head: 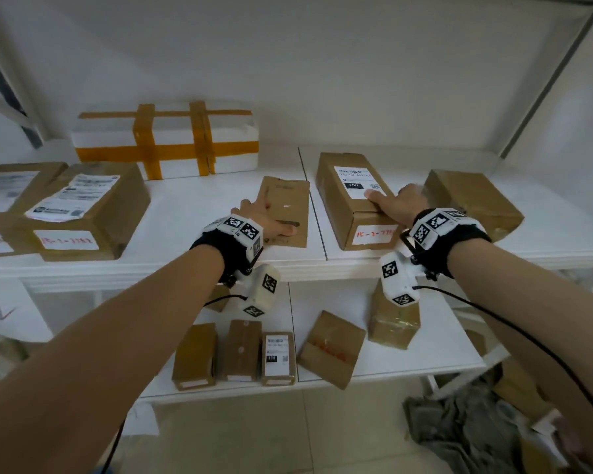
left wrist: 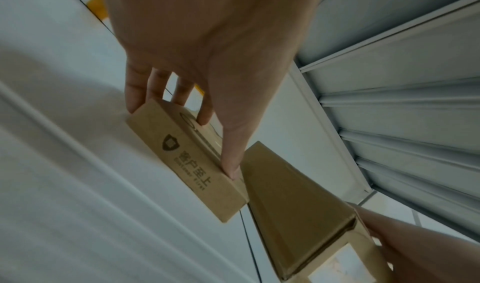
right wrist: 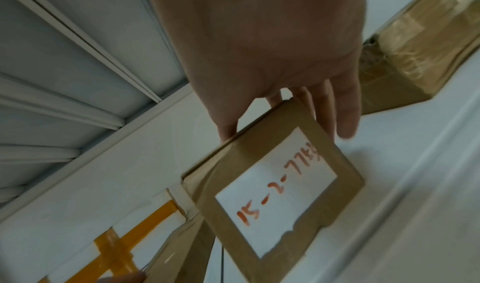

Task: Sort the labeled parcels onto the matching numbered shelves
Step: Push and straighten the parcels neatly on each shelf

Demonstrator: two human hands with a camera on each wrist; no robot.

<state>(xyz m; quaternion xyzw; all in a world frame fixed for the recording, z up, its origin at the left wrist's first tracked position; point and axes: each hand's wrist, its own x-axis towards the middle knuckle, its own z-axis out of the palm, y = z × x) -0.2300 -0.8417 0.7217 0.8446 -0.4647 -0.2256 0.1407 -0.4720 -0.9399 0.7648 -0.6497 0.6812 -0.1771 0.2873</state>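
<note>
A: Head view, mid-frame: the left hand (head: 266,218) lies on the flat box (head: 285,210), on the upper shelf (head: 192,213).

B: Gripping it?

A: Left wrist view shows the fingers (left wrist: 135,94) curled over the far edge of the flat box (left wrist: 187,158) and the thumb on the near edge, so it is clamped across its width.

B: And the right hand (head: 396,203)?

A: It rests on the tall box (head: 353,196), just right of the flat one, thumb stretched onto the printed label (head: 360,181). From the right wrist, the thumb and fingers (right wrist: 346,111) come down on either side of the tall box (right wrist: 275,201), holding it by its top edges.

B: Any number on it?

A: A white label with red handwriting on the near end, starting "15-2-77"; the last figures are unclear.

B: What else?

A: White foam box (head: 166,138) with orange tape, upper left. Large boxes (head: 89,210) at left, a taped box (head: 473,200) at right. Small parcels (head: 243,350) sit on the lower shelf (head: 435,340).
</note>
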